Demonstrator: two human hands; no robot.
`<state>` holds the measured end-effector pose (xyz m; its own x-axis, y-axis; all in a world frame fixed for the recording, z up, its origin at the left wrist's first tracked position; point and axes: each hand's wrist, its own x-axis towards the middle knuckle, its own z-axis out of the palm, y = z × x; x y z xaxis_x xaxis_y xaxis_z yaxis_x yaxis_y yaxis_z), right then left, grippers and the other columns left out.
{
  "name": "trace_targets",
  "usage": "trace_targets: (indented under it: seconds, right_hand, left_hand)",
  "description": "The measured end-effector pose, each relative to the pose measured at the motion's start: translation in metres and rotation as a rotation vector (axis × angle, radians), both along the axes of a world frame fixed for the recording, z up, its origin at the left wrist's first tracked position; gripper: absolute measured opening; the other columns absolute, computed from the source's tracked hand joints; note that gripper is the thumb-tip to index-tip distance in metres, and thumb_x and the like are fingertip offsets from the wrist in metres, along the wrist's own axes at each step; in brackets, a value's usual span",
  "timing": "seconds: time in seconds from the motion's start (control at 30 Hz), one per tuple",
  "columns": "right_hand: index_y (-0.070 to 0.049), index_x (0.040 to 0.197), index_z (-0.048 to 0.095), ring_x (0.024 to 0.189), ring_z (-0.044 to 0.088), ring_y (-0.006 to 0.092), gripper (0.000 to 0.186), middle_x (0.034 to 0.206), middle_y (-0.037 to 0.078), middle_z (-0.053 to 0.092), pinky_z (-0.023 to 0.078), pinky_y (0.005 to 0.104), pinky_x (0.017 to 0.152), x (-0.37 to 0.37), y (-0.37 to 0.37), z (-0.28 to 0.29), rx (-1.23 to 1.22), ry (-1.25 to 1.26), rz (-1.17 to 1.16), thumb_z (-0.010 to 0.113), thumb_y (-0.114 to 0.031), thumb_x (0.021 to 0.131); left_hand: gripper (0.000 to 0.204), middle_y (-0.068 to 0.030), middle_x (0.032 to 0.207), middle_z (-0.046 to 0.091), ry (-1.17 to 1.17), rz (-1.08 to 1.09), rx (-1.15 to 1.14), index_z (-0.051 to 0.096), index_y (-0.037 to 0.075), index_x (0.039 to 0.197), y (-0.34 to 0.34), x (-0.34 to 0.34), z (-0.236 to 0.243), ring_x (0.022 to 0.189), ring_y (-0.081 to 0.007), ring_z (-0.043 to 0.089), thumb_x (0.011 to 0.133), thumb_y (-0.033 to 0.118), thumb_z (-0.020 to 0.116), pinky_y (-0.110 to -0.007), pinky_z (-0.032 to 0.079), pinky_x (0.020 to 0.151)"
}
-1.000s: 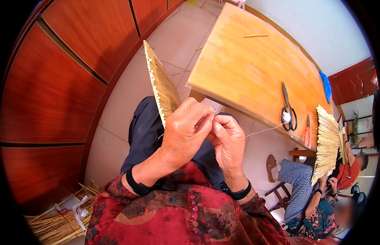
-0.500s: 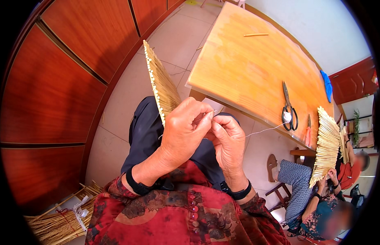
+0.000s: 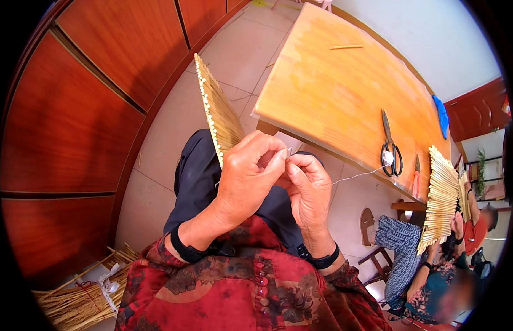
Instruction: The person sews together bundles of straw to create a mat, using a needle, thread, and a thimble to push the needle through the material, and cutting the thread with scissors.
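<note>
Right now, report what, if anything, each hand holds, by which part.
The left hand pinches a thin, grey, needle-like piece below its protruding upper end; what the right hand holds cannot be told.

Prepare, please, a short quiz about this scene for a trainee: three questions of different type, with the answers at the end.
1. True or false: the left hand and the right hand are far apart.

2. Where do the scissors lie?
A) on the table
B) under it
C) in the left hand

3. Fill in the missing word: a thin white ____ runs between the right hand and the small white ball.

Key:
1. False; they are close together.
2. A
3. thread
</note>
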<state>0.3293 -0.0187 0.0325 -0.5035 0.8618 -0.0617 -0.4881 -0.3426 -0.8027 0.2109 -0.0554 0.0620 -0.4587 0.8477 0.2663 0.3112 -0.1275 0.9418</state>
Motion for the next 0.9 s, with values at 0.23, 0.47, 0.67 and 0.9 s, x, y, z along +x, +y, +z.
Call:
trace_targets:
  seconds: [0.23, 0.47, 0.67, 0.9]
  right_hand:
    - [0.004, 0.095, 0.053, 0.082, 0.062, 0.0213, 0.011, 0.089, 0.013, 0.06, 0.054, 0.035, 0.073, 0.0008, -0.0003, -0.0005, 0.006, -0.007, 0.006, 0.051, -0.004, 0.087]
    - [0.005, 0.095, 0.053, 0.082, 0.062, 0.0212, 0.011, 0.09, 0.014, 0.06, 0.054, 0.0353, 0.074, 0.0009, -0.0007, -0.0005, 0.007, -0.001, 0.003, 0.05, -0.004, 0.087]
    - [0.005, 0.094, 0.053, 0.082, 0.061, 0.0203, 0.011, 0.089, 0.012, 0.06, 0.053, 0.0351, 0.075, 0.0008, -0.001, -0.0004, 0.008, 0.007, -0.007, 0.051, -0.004, 0.087]
    - [0.004, 0.094, 0.053, 0.081, 0.061, 0.0192, 0.011, 0.089, 0.012, 0.06, 0.053, 0.0343, 0.075, 0.0009, -0.0009, -0.0039, 0.014, -0.025, -0.012, 0.052, -0.004, 0.087]
  left_hand:
    - [0.003, -0.0005, 0.064, 0.046, -0.013, 0.024, 0.032, 0.059, 0.0, 0.077, 0.0005, 0.002, -0.0009, 0.055, -0.0063, 0.041, 0.074, -0.002, 0.06, -0.021, 0.033, 0.049]
    - [0.007, -0.0065, 0.068, 0.052, 0.051, 0.004, 0.036, 0.058, 0.001, 0.08, -0.0006, 0.0011, 0.0009, 0.056, -0.0135, 0.051, 0.074, -0.001, 0.061, -0.025, 0.041, 0.05]
    - [0.008, -0.0069, 0.068, 0.051, 0.111, 0.009, 0.07, 0.058, 0.001, 0.079, 0.0003, 0.0017, -0.0017, 0.054, -0.0141, 0.051, 0.073, -0.003, 0.061, -0.025, 0.04, 0.049]
    - [0.007, -0.0072, 0.068, 0.051, 0.09, 0.012, 0.052, 0.057, 0.001, 0.079, 0.0003, 0.0006, -0.0023, 0.056, -0.0155, 0.051, 0.073, -0.001, 0.06, -0.026, 0.041, 0.05]
